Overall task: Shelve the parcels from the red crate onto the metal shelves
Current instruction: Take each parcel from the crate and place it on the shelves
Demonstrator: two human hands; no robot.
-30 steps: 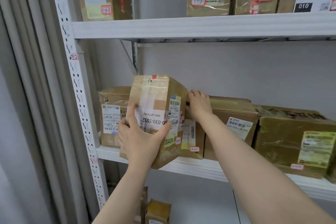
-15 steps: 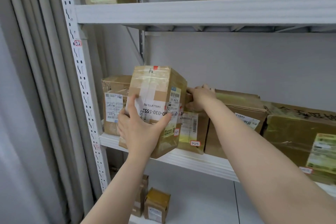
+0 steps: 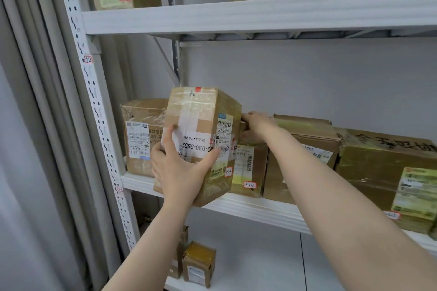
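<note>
The parcel [image 3: 201, 139], a taped brown carton with a white label whose number reads upside down, is in my left hand [image 3: 179, 168]. It is in front of the middle shelf [image 3: 260, 210], near that shelf's left end. It tilts a little, and its lower corner covers the shelf's front edge. I cannot tell whether it already rests on the shelf. My left palm is against its near face, with the fingers reaching up along its left edge and the thumb spread wide across the label, so the carton is clamped between them.

Behind its left side, a squat parcel [image 3: 142, 134] stands at the shelf's left end, close to the perforated upright [image 3: 94, 125]. Just to its right, partly hidden by it, stands a narrow parcel [image 3: 248, 168] with a red-bordered tag reading 3-2-3. My right hand [image 3: 257, 125] grips the top of this one, fingers curled over it and thumb at the front.

A brown carton [image 3: 305, 149] sits beside the narrow parcel, just past my wrist. Further right is a large carton [image 3: 383, 168] wrapped in clear tape, with a green and yellow label.

On the upper shelf [image 3: 236, 19] more parcels stand along the front edge, tagged 3-1-1, 3-1-3 and 3-1-4. On the lower shelf [image 3: 260, 267] a small cube-like parcel [image 3: 199, 264] sits near the left end. A grey curtain [image 3: 30, 149] hangs left of the upright.
</note>
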